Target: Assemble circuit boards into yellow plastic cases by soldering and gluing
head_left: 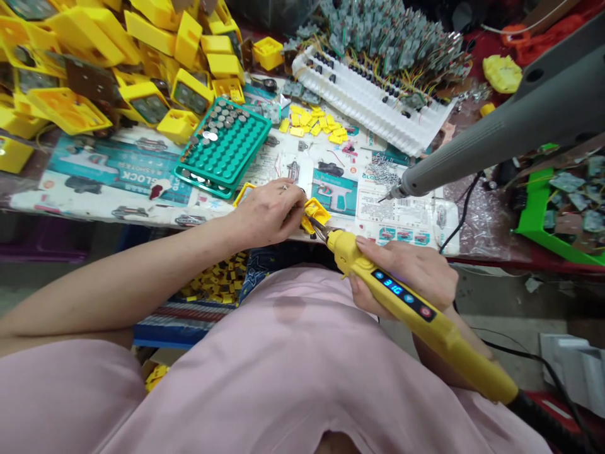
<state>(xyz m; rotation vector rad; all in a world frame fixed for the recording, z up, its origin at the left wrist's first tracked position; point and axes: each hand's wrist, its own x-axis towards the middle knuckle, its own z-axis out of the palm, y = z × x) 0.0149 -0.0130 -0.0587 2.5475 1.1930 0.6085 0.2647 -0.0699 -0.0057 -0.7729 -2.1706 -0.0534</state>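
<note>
My right hand [411, 271] is wrapped round a yellow soldering iron [397, 296] whose lit display reads about 316. Its metal tip reaches into a small yellow plastic casing [316, 214] at the table's front edge. Closed fingers of my left hand [271, 211] are at the casing's left side; what they pinch, probably the casing, is partly covered by the hand. Just left of that hand, another yellow piece [243, 192] shows behind the wrist. Beyond it lies a green tray [236, 148] with round button cells in some of its pits.
Yellow casings [155, 69] are heaped at the back left. Small yellow pieces [314, 120] lie mid-table. A white foam tray [373, 94] bears wired circuit boards. From the right, a grey electric screwdriver [472, 139] hangs over loose screws [385, 170]. A green bin [543, 221] stands far right.
</note>
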